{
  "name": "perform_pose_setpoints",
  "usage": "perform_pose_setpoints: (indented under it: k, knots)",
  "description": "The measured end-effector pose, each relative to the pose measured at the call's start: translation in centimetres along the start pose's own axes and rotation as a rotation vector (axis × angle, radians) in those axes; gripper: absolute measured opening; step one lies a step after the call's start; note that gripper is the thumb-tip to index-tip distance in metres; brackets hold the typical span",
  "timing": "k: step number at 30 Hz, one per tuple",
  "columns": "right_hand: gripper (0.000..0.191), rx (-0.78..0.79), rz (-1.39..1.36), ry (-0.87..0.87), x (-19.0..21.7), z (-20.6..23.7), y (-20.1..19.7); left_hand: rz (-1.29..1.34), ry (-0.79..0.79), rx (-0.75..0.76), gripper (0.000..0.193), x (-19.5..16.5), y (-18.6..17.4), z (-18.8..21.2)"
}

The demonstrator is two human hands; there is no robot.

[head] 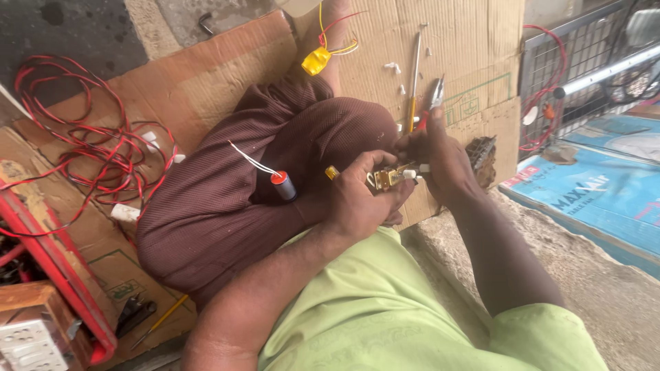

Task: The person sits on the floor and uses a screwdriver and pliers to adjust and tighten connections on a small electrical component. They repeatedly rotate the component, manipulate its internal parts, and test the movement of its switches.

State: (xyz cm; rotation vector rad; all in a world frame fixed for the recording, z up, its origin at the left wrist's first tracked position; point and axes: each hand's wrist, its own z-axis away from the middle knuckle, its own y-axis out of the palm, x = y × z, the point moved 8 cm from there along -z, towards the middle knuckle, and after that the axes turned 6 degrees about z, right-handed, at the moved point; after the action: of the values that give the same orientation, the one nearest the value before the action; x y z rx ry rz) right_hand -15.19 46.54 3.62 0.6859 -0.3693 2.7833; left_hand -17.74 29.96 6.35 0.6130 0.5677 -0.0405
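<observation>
Green shirt sleeve [385, 309] nearest | left hand [357, 199] fingers curled, pinching small brass switch part [390, 176] above the lap | right hand [443, 161] fingers pressed on its white-tipped end, wrist bent inward | risk: tiny part may slip onto cardboard [206, 75], grip looks slight | cylindrical capacitor [282, 185] could roll off knee

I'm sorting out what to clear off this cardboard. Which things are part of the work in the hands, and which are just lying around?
In hand:
- small brass-coloured part, held between left hand and right hand
- pliers, gripped in the right hand

Lying about:
- grey cylinder with white leads, on the lap
- yellow connector
- screwdriver
- red and black wire tangle
- white plastic bits
</observation>
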Motion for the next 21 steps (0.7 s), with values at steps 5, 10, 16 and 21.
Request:
perform_pose_setpoints:
  k: [5,10,16,21]
  knots:
    - [0.087,-0.045,0.234,-0.071,1.0,-0.8,0.6,0.063,-0.015,0.015,0.040,1.2,-0.3,-0.3]
    - [0.088,-0.071,0.245,-0.004,1.3,-1.1,0.7,-0.391,0.344,-0.098,0.036,-0.9,-1.3,-0.7]
    - [0.089,-0.247,0.307,-0.248,2.0,-0.8,1.4,-0.459,0.383,-0.084,0.030,-1.2,-1.7,-0.7]
    - [0.083,-0.297,0.241,-0.379,2.8,-0.5,2.3,-0.501,0.464,-0.112,0.035,-1.8,-2.0,-0.5]
